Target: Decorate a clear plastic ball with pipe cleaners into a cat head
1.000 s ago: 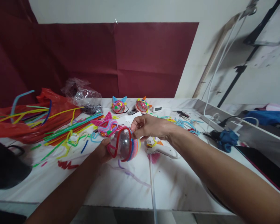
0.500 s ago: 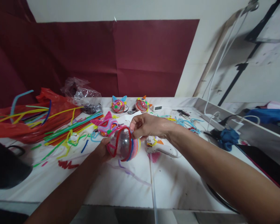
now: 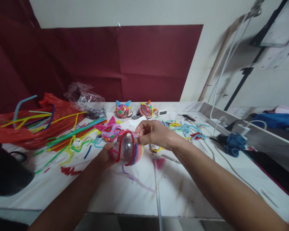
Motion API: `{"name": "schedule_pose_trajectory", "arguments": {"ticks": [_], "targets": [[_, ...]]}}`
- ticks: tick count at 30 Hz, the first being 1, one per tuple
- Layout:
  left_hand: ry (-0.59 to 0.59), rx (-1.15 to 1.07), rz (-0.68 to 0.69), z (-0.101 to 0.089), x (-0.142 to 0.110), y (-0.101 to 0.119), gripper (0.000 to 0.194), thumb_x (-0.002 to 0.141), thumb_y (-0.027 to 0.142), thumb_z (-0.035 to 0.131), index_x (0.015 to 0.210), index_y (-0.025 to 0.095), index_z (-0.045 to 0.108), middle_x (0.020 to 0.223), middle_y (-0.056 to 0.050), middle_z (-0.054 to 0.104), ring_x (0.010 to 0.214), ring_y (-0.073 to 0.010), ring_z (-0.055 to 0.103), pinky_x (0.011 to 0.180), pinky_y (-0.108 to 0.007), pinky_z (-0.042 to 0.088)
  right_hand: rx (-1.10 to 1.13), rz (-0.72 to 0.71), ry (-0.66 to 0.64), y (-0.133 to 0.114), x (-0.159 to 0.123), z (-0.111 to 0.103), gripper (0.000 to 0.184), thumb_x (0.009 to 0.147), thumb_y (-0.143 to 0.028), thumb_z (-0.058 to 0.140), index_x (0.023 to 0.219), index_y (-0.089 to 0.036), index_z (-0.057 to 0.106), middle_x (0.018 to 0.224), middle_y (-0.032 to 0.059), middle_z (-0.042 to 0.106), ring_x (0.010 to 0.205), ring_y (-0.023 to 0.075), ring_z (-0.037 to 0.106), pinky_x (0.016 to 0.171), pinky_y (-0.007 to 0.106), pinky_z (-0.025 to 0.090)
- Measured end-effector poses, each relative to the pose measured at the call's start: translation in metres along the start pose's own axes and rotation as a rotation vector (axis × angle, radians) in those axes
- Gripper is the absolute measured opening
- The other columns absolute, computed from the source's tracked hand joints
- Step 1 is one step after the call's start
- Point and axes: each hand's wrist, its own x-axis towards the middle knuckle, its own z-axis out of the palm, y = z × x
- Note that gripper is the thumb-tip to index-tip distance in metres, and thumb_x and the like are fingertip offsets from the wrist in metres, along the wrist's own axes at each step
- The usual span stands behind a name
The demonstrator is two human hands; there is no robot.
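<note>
My left hand (image 3: pixel 107 155) is closed round the left side of a clear plastic bottle piece (image 3: pixel 128 149). Red pipe cleaners outline its open-looking front, and blue, orange, pink and yellow ones wrap its right side. My right hand (image 3: pixel 146 131) pinches at its upper right edge, where the wrapped pipe cleaners (image 3: pixel 137 154) run; the fingertips partly hide what they grip. Behind the bottle piece lies a pink and striped fish-like craft (image 3: pixel 108 131). A white hot glue gun (image 3: pixel 156 154) with a long clear glue stick lies beneath my right hand, partly covered.
Bundled pipe cleaners (image 3: pixel 74 133) and a red plastic bag (image 3: pixel 60 107) occupy the left. Two finished-looking crafts (image 3: pixel 122 109) stand at the back near a small white display (image 3: pixel 162 113). Loose pipe-cleaner scraps (image 3: pixel 190 128), cables and a black phone-like slab (image 3: pixel 269 170) lie to the right.
The view has shifted slightly. Both hands stay on the bottle piece; my right hand has lowered a little at its edge and covers more of the glue gun.
</note>
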Motion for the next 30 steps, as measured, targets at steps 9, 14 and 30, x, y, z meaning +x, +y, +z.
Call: {"name": "schedule_pose_trajectory", "arguments": {"ticks": [9, 14, 30], "targets": [[-0.075, 0.131, 0.079, -0.002, -0.001, 0.001, 0.048, 0.075, 0.048, 0.088, 0.109, 0.015, 0.079, 0.1, -0.007, 0.082, 0.09, -0.025, 0.079, 0.082, -0.032, 0.062, -0.178, -0.288, 0.315, 0.03, -0.018, 0.014, 0.011, 0.074, -0.009, 0.074, 0.07, -0.02, 0.072, 0.078, 0.0004, 0.072, 0.076, 0.0155, 0.066, 0.071, 0.028, 0.051], [0.018, 0.179, 0.104, -0.007, -0.001, -0.001, 0.058, 0.07, 0.043, 0.092, 0.12, 0.02, 0.074, 0.114, -0.009, 0.08, 0.098, -0.0286, 0.078, 0.088, -0.038, 0.062, -0.216, -0.377, 0.372, 0.038, -0.021, 0.02, 0.016, 0.077, -0.006, 0.069, 0.071, -0.021, 0.072, 0.086, 0.0033, 0.075, 0.081, 0.0172, 0.07, 0.07, 0.027, 0.055], [0.299, 0.394, 0.274, 0.002, -0.003, -0.005, 0.092, 0.057, 0.033, 0.098, 0.141, 0.035, 0.06, 0.143, -0.006, 0.066, 0.132, -0.0367, 0.061, 0.1, -0.035, 0.058, -0.395, -0.87, 0.517, 0.073, -0.018, 0.029, 0.017, 0.1, -0.011, 0.056, 0.095, -0.023, 0.066, 0.097, 0.0068, 0.074, 0.09, 0.0181, 0.073, 0.079, 0.029, 0.06]]}}
